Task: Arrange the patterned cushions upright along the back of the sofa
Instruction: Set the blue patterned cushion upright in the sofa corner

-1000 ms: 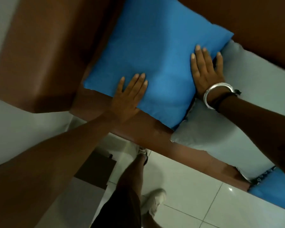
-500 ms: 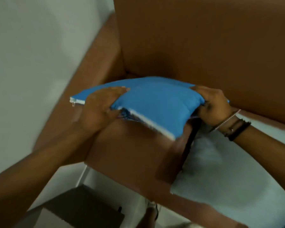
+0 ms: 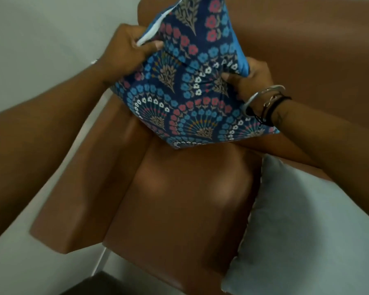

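Blue floral fabric is facing the camera: the patterned cushion (image 3: 192, 86) is being held up above the brown leather sofa (image 3: 179, 205), over the seat at its left end, beside the armrest and close in front of the backrest. Its lower corner is hanging just clear of the seat, or perhaps brushing it; the blur makes that hard to tell. The left hand (image 3: 126, 54) is pinching the cushion's upper left edge, thumb over the print and fingers behind, where a pale inner lining is showing. The right hand (image 3: 249, 79), with bangles at the wrist, is closing its grip on the right edge, bunching the cloth there.

Creases are fanning out from both grips and the body is sagging between them, so the cushion is looking soft, light and loosely filled; it is likely to slump if set down carelessly. Holding it at two opposite edges near the corners seems right, since that keeps it stretched flat while it is being stood against the backrest. A pale grey cushion (image 3: 303, 226) is lying flat on the seat toward the right, near the front edge.
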